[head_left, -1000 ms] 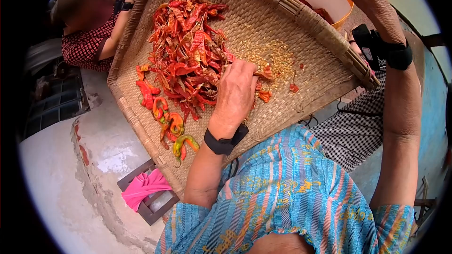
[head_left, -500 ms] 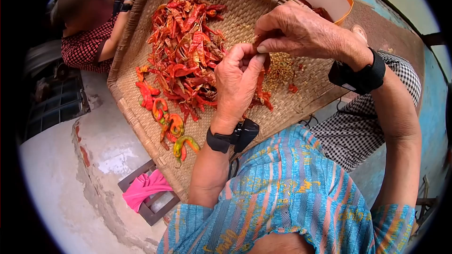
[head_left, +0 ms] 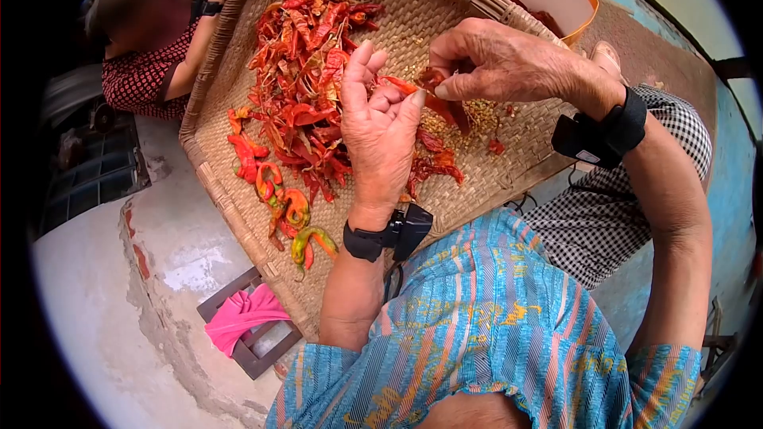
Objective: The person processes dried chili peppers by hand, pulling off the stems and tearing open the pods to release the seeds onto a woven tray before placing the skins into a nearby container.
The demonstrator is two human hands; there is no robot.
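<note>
A woven tray (head_left: 413,12) holds a heap of dried red chillies (head_left: 306,103), with several fresher red and green ones (head_left: 298,210) at its lower left. Above the tray, my left hand (head_left: 379,123) pinches one end of a red chilli (head_left: 403,85) between thumb and finger, its other fingers partly raised. The fingers of my right hand (head_left: 501,63) are closed on dark red chilli pieces (head_left: 449,107) just to the right. Pale seeds (head_left: 477,121) lie on the weave beneath my right hand, and torn red pieces (head_left: 433,167) lie below the hands.
At the upper left another person (head_left: 151,63) in a patterned red top has a hand at the tray's edge. A white bucket with an orange rim (head_left: 584,8) stands at the upper right. A pink cloth (head_left: 246,314) lies on a dark frame (head_left: 262,357) at the lower left.
My left hand has moved a little left, away from my right hand, and its fingers have spread upward. A stretch of red chilli now shows between the hands.
</note>
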